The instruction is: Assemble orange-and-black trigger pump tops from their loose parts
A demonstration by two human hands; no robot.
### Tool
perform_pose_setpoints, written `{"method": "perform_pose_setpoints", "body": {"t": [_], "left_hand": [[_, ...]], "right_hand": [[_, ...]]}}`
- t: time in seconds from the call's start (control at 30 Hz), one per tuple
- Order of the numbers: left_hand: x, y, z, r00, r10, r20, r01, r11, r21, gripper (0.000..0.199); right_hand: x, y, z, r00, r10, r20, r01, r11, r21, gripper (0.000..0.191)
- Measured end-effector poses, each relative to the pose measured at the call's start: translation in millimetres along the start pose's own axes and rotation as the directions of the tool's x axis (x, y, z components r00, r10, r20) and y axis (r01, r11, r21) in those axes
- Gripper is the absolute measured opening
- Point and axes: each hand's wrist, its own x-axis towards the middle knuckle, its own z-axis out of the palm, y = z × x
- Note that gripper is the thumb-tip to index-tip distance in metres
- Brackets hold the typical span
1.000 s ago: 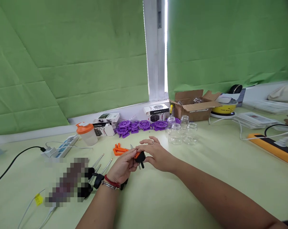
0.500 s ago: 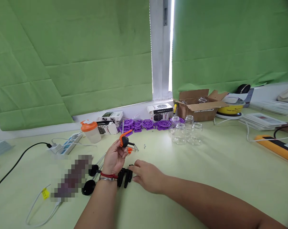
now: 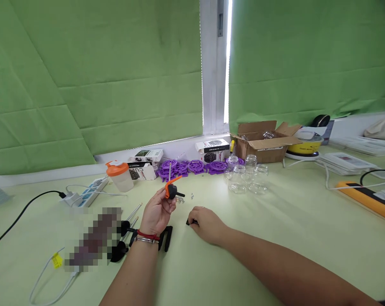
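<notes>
My left hand is raised above the table, its fingers closed on an orange and black part with a metal rod standing up from it and a black stem pointing right. To its right, my right hand pinches a small black piece, mostly covered by the fingers, at the table surface. Black handle-like pieces lie by my left wrist. Left of that wrist are round black parts and metal rods. Small metal bits lie beyond my hands.
Purple plastic parts, white-black boxes and an orange-lidded cup stand along the back. Glass jars and an open cardboard box are back right. A power strip and cables lie left, an orange-black device right.
My right hand has moved right, away from the black pieces, with one black piece now in its fingers. My left hand has shifted slightly right, and the orange part is turned a little.
</notes>
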Motion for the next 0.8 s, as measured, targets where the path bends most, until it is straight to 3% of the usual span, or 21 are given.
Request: {"method": "perform_pose_setpoints", "body": {"t": [0.23,0.43,0.57,0.8], "left_hand": [[-3,-4,6.3,0.997,-0.069,0.035,0.070,0.997,-0.032,0.020],[-6,-11,15.0,0.991,-0.110,0.082,0.115,0.992,-0.058,0.017],[-12,-16,24.8,0.982,-0.165,0.089,0.169,0.985,-0.046,0.024],[-13,-25,23.2,0.986,-0.133,0.103,0.130,0.991,0.035,0.021]], "right_hand": [[3,18,-14,0.973,0.228,-0.023,-0.204,0.910,0.360,0.022],[-5,19,-34,0.962,0.270,-0.038,-0.172,0.709,0.684,0.020],[-11,16,-37,0.969,0.247,-0.022,-0.144,0.630,0.763,0.018],[-9,17,-37,0.969,0.233,-0.079,-0.087,0.625,0.776,0.018]]}}
